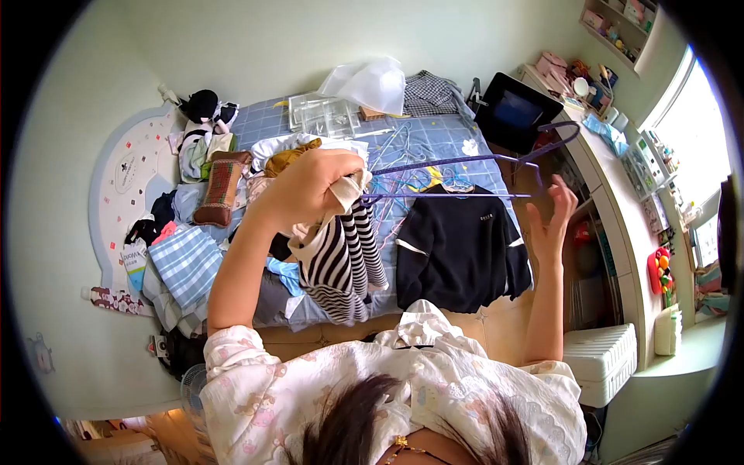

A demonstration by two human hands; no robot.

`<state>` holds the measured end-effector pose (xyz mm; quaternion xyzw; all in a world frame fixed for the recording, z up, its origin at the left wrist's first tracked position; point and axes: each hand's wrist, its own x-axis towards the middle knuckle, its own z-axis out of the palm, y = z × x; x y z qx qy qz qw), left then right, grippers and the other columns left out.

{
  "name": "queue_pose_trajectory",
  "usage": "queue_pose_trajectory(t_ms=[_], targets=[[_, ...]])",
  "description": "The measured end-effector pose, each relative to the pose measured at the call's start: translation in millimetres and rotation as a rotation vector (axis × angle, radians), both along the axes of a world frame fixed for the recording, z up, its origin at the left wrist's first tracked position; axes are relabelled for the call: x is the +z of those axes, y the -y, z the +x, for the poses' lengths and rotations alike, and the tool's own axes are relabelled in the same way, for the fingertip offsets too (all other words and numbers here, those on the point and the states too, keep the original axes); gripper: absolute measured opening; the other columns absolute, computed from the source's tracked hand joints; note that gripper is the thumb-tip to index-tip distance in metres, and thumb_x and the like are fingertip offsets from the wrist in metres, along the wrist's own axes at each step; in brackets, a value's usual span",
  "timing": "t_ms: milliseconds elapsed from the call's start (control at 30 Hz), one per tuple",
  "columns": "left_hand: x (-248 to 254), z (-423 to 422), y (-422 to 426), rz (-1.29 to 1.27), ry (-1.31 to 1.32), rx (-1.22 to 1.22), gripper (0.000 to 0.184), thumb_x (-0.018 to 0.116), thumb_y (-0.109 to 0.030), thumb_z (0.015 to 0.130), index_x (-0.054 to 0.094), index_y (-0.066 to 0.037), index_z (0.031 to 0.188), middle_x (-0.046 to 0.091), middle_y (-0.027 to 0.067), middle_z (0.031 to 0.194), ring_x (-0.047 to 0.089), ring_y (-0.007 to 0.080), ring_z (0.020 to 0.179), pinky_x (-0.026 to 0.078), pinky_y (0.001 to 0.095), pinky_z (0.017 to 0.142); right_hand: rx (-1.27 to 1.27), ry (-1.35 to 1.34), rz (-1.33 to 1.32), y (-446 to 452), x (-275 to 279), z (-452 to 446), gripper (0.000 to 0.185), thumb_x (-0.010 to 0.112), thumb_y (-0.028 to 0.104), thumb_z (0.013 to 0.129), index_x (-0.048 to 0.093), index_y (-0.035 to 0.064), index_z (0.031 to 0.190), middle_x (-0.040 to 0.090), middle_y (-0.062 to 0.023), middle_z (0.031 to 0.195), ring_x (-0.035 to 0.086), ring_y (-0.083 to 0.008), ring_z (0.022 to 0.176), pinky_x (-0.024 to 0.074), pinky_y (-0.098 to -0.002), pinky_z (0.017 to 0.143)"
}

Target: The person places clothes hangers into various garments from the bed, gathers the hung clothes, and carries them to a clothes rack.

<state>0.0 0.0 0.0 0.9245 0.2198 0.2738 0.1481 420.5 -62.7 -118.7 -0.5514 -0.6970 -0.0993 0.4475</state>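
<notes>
My left hand is closed round the cream collar of a black-and-white striped garment, which hangs down over the bed's front edge. A purple hanger stretches sideways from that hand, one end at the garment's collar. Just beyond the hanger's right end, my right hand is raised with its fingers apart and holds nothing. Below the hanger, a black long-sleeved top lies spread on the bed.
Clothes and a plaid pillow pile up on the bed's left. Loose hangers and clear plastic boxes lie further back. A long white desk runs along the right, with a white case near its front end.
</notes>
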Motion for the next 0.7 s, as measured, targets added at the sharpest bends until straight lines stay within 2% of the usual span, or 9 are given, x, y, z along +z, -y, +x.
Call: queue_pose_trajectory(t_ms=[33,67,167,200,300,367,400,600,700], targets=[[2,-1,-1,-0.022,0.027,-0.005,0.019,0.06,-0.005,0.072,0.053,0.002,0.088,0.056,0.0147,0.078,0.056,0.0289,0.072,0.044,0.0335,0.067,0.0,-0.022,0.233,-2,8,-12,0.064,0.068,0.025,0.084,0.034,0.0115,0.138,0.033,-0.0097,0.14,0.042,-0.029,0.117,0.0365,-0.0411,0.099],[4,-1,-1,-0.044,0.052,-0.011,0.016,0.06,-0.004,0.073,0.053,0.002,0.087,0.055,0.0148,0.076,0.055,0.0298,0.07,0.044,0.0332,0.065,-0.088,-0.01,0.325,0,24,-25,0.041,0.063,0.016,0.088,0.049,0.0055,0.125,0.051,-0.0103,0.121,0.052,-0.0224,0.102,0.0423,-0.0333,0.089],[21,-9,4,-0.101,0.041,-0.024,0.012,0.057,-0.004,0.075,0.05,0.003,0.082,0.05,0.0134,0.07,0.048,0.0292,0.063,0.041,0.0321,0.061,0.159,-0.402,-0.059,5,-3,-13,0.019,0.055,0.009,0.092,0.058,0.0006,0.108,0.061,-0.0093,0.098,0.056,-0.0166,0.088,0.0439,-0.0274,0.08],[22,-10,1,-0.066,0.033,-0.004,0.011,0.057,-0.004,0.075,0.05,0.003,0.082,0.049,0.013,0.069,0.047,0.0276,0.063,0.041,0.0315,0.06,0.115,-0.344,-0.078,7,-3,-12,0.015,0.048,0.007,0.094,0.06,-0.0018,0.099,0.063,-0.0079,0.083,0.057,-0.0124,0.076,0.0444,-0.0242,0.071],[20,-13,-7,-0.013,0.142,0.132,0.009,0.054,-0.001,0.075,0.049,0.002,0.082,0.043,0.0111,0.063,0.043,0.0188,0.059,0.036,0.0288,0.057,0.036,-0.286,-0.012,23,1,-18,0.016,0.048,0.007,0.094,0.061,-0.0018,0.094,0.064,-0.008,0.08,0.057,-0.0127,0.07,0.0448,-0.0239,0.065],[30,-15,-15,-0.214,0.197,0.4,0.01,0.051,0.0,0.074,0.048,0.001,0.084,0.043,0.0103,0.061,0.04,0.0158,0.057,0.034,0.027,0.057,0.036,-0.206,0.087,29,3,-11,0.016,0.049,0.008,0.094,0.061,-0.0017,0.095,0.064,-0.0074,0.078,0.056,-0.0124,0.064,0.044,-0.0233,0.06],[36,-15,-18,-0.14,0.109,0.533,0.012,0.05,-0.001,0.073,0.049,-0.001,0.086,0.046,0.0094,0.061,0.04,0.0159,0.056,0.034,0.0267,0.056,0.013,-0.203,0.083,32,4,-8,0.016,0.049,0.009,0.094,0.061,-0.0015,0.096,0.064,-0.0069,0.078,0.055,-0.0115,0.062,0.0425,-0.0226,0.057],[34,1,-56,0.038,-0.4,0.994,0.017,0.052,-0.016,0.068,0.055,-0.002,0.078,0.059,0.0165,0.068,0.057,0.0346,0.066,0.044,0.0397,0.061,-0.001,-0.276,0.022,44,8,-11,0.017,0.049,0.011,0.095,0.062,0.0002,0.096,0.061,-0.0045,0.073,0.046,-0.0089,0.055,0.0359,-0.0226,0.05],[39,13,-66,0.002,-0.513,1.028,0.025,0.057,-0.022,0.068,0.066,-0.003,0.082,0.066,0.0154,0.079,0.064,0.0317,0.074,0.051,0.0382,0.066,-0.058,-0.264,-0.117,50,23,-34,0.016,0.05,0.011,0.095,0.063,0.001,0.095,0.06,-0.0065,0.071,0.045,-0.0088,0.055,0.0358,-0.0226,0.05]])
